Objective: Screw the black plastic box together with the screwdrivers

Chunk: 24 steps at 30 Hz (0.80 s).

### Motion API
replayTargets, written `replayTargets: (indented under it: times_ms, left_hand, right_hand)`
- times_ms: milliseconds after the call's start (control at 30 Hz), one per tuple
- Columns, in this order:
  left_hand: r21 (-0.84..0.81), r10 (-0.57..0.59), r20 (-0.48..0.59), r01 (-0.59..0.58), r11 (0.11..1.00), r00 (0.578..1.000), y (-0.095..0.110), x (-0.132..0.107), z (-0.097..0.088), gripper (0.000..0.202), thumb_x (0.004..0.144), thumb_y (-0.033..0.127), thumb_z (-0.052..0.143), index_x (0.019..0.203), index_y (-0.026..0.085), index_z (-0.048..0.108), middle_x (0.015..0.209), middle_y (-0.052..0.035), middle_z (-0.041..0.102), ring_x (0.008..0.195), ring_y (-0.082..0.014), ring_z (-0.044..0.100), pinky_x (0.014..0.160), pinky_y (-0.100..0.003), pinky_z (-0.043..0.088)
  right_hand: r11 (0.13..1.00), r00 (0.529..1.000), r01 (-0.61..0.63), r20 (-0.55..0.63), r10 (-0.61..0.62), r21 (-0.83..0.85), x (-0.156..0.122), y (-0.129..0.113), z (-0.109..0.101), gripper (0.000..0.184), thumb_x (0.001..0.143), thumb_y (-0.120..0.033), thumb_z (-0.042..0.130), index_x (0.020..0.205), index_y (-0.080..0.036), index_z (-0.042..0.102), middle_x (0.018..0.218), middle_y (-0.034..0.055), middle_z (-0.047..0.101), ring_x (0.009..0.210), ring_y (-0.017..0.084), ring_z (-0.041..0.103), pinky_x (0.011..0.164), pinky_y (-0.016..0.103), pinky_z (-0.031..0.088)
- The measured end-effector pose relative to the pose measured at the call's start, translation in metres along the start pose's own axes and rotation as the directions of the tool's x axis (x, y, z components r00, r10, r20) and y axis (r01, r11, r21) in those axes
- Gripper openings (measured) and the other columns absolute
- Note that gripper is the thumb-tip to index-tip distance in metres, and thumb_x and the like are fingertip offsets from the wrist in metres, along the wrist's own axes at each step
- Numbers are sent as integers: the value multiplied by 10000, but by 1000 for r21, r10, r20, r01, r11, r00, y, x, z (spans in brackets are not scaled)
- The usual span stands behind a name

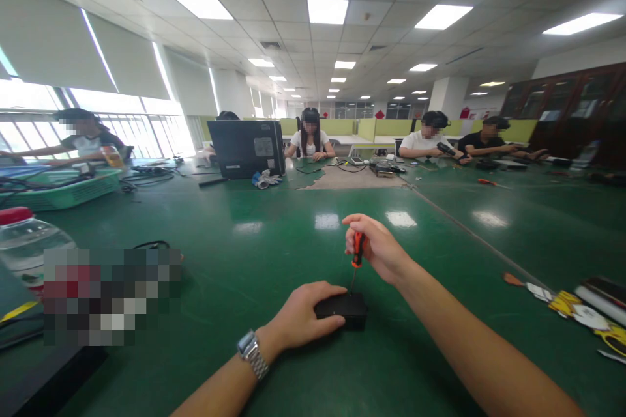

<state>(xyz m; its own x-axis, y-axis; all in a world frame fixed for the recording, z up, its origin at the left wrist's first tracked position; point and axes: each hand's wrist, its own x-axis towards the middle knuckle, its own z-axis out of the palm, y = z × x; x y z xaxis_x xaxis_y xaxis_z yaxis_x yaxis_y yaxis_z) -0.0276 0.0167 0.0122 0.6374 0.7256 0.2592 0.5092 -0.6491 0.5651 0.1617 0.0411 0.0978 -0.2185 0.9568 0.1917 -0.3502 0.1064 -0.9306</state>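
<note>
A small black box (348,310) lies on the green tabletop (274,228) in front of me. My left hand (310,314) grips its left end, with the thumb along the near side and the fingers over the far side. In my right hand (379,247) is a screwdriver (358,250) with an orange and black handle, its fingers closed around it. The screwdriver stands nearly upright, and its tip meets the top of the box near the far edge. Whether a screw sits under the tip is too small to tell.
At left stand a green basket (73,190) of cables and a plastic bottle (29,241). A black computer case (247,150) and gloves (267,179) are farther back. Another screwdriver (489,182) and scissors (613,339) lie to the right. Several people sit around the table.
</note>
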Motion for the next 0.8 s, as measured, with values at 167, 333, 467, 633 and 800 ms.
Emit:
replayTargets:
  times_ms: [167, 333, 467, 633, 800]
  left_hand:
    - [-8, 9, -3, -9, 1000, 1000, -1, 0, 1, 437, 810, 388, 640, 1218, 244, 585, 1070, -42, 658, 928, -206, 605, 845, -291, 457]
    - [1, 9, -2, -9, 1000, 1000, -2, 0, 1, 437, 811, 391, 638, 1217, 239, 585, 1048, -41, 659, 908, -202, 605, 842, -290, 456]
    - [-1, 7, 1, -7, 1000, 1000, -2, 0, 1, 437, 812, 393, 636, 1217, 238, 586, 1043, -39, 658, 906, -201, 604, 847, -288, 455]
    - [6, 5, 4, -5, 1000, 1000, -1, 0, 0, 436, 811, 387, 636, 1217, 237, 588, 1037, -46, 660, 901, -206, 604, 845, -294, 458]
    - [-6, 5, -1, -5, 1000, 1000, -1, 0, 1, 440, 811, 398, 630, 1217, 235, 589, 1059, -53, 661, 920, -213, 605, 861, -302, 458]
  right_hand:
    - [999, 998, 16, -55, -18, -34, 0, 0, 0, 244, 694, -317, 673, 887, -201, 579, 683, -36, 577, 592, 110, 522, 588, 258, 434]
    - [1000, 1000, -11, 23, 12, -20, -1, -1, 1, 206, 738, -335, 618, 884, -195, 577, 603, -46, 544, 530, 110, 495, 582, 276, 433]
    - [999, 999, 13, -45, -15, -41, -1, -1, 1, 241, 694, -316, 670, 884, -199, 578, 659, -38, 576, 572, 111, 521, 576, 253, 420]
    - [1000, 1000, -7, -3, 7, -19, 0, 1, 0, 215, 719, -337, 640, 876, -202, 584, 617, -44, 552, 531, 107, 499, 570, 265, 426]
    - [1000, 1000, 6, -4, -6, 11, 1, 1, 0, 210, 712, -342, 646, 854, -199, 588, 580, -57, 516, 510, 98, 462, 575, 267, 430]
